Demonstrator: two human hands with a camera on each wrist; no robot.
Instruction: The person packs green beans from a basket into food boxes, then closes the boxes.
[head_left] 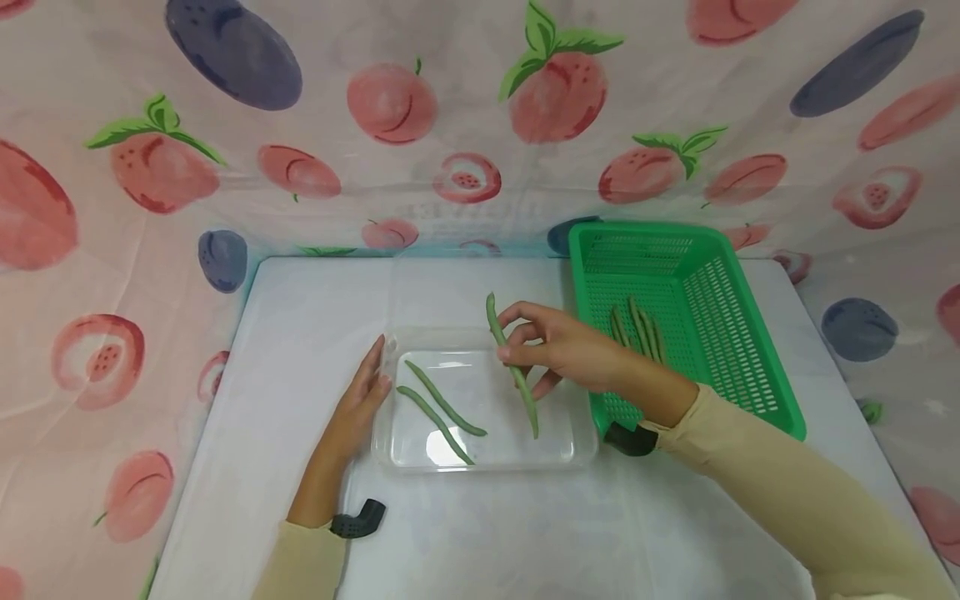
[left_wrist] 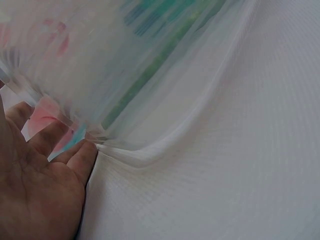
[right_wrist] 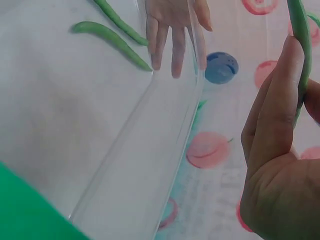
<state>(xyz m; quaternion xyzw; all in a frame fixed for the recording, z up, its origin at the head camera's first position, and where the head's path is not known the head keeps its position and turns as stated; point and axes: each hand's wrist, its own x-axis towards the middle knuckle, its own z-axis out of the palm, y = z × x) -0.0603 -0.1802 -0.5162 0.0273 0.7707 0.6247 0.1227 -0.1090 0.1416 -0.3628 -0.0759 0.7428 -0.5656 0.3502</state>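
Note:
My right hand (head_left: 577,350) pinches a long green bean (head_left: 529,407) between thumb and fingers, above the right part of a clear plastic container (head_left: 450,340). The same bean (right_wrist: 300,45) stands nearly upright in the right wrist view. Inside the container, towards its left, lie two more green beans, an upper one (head_left: 447,407) and a lower one (head_left: 437,421), slanting side by side. My left hand (head_left: 358,412) rests against the container's left wall. Its fingers look straight through the clear plastic in the right wrist view.
Right of the container stands a green perforated basket (head_left: 750,333), with several green beans (head_left: 643,325) lying in it. Both stand on a white-covered table (head_left: 300,333). A fruit-patterned cloth (head_left: 465,100) hangs behind and at the sides.

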